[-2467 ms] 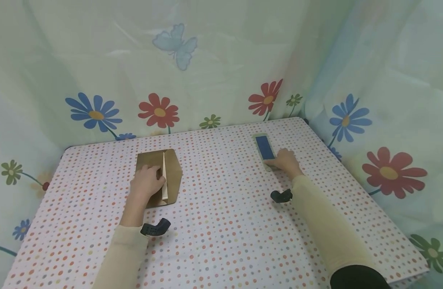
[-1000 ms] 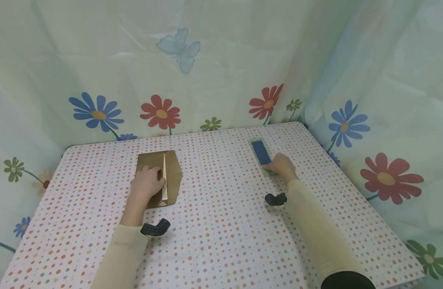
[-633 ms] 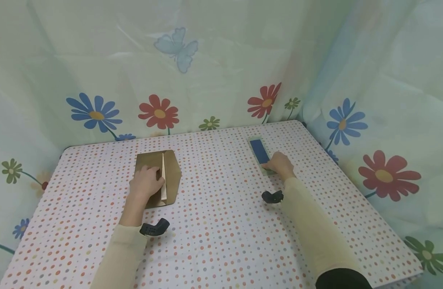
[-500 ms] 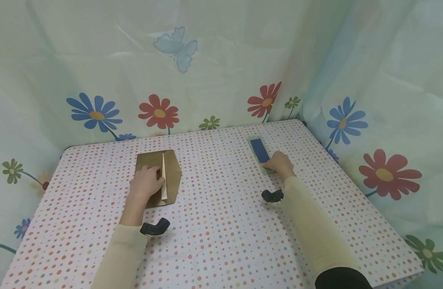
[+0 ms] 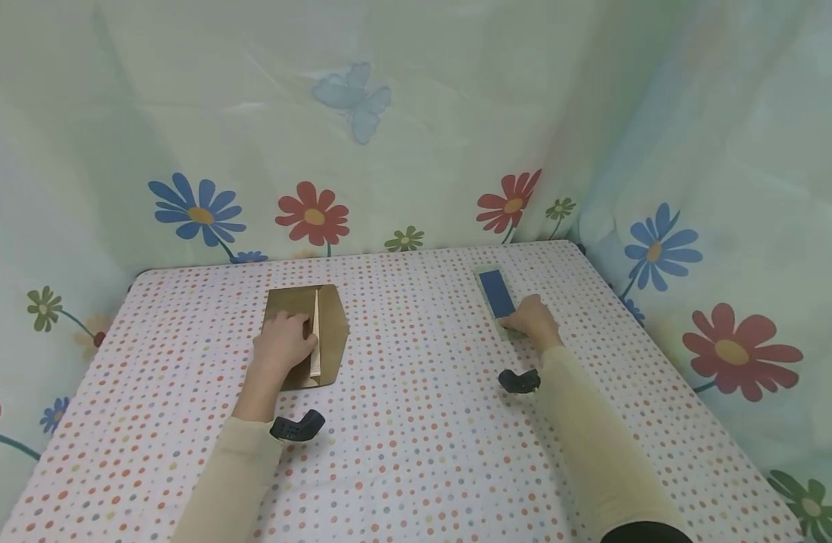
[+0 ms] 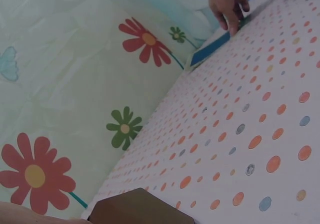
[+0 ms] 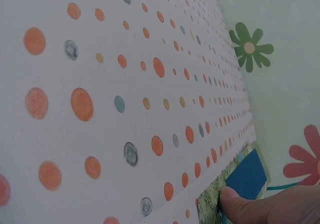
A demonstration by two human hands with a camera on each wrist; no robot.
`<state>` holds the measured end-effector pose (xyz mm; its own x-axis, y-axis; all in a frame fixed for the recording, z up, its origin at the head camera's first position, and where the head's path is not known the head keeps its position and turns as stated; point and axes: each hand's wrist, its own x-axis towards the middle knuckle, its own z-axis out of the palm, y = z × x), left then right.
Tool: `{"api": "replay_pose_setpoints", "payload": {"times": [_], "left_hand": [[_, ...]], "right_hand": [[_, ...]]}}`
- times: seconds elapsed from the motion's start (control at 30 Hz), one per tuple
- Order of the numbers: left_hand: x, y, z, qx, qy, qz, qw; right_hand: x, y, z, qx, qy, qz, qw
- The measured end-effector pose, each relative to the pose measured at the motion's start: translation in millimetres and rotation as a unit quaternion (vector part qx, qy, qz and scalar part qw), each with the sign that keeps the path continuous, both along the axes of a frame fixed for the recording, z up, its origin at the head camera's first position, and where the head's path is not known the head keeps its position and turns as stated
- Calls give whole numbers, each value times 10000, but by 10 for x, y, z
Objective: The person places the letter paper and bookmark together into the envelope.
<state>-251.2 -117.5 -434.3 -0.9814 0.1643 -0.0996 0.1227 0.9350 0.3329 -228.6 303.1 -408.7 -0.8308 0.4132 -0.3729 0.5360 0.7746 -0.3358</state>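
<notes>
In the head view a brown envelope (image 5: pixel 333 332) lies flap open at the left of the table, a white strip along its opening. My left hand (image 5: pixel 283 343) is on its body with curled fingers, thumb and forefinger at the opening; it appears to pinch the paper, though the fingertips are partly hidden. Only the brown flap (image 6: pixel 137 209) shows in the left wrist view. A flat card (image 5: pixel 497 292) with a blue rectangle and a pale green border lies far right. My right hand (image 5: pixel 536 323) pinches its near end, thumb (image 7: pixel 237 204) on top.
The table (image 5: pixel 395 422) has a white cloth with coloured dots. Flowered curtains (image 5: pixel 429 151) hang right behind it and along both sides. Black devices (image 5: pixel 299 427) sit at both wrists.
My right hand has shifted slightly left at the card's near end. My left hand stays on the envelope. The head view has tilted and shifted a little.
</notes>
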Motion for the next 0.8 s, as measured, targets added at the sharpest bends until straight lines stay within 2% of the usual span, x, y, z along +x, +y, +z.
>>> {"api": "replay_pose_setpoints", "payload": {"times": [0.23,0.7,0.8], "left_hand": [[-7,11,-1,8,43,19,10000],[1,-4,5,19,27,7,10000],[1,-3,8,17,15,9,10000]], "right_hand": [[52,12,-19,21,185,44,9998],[67,135,-116,-129,387,744,9964],[71,192,-139,-322,410,854,9950]]}}
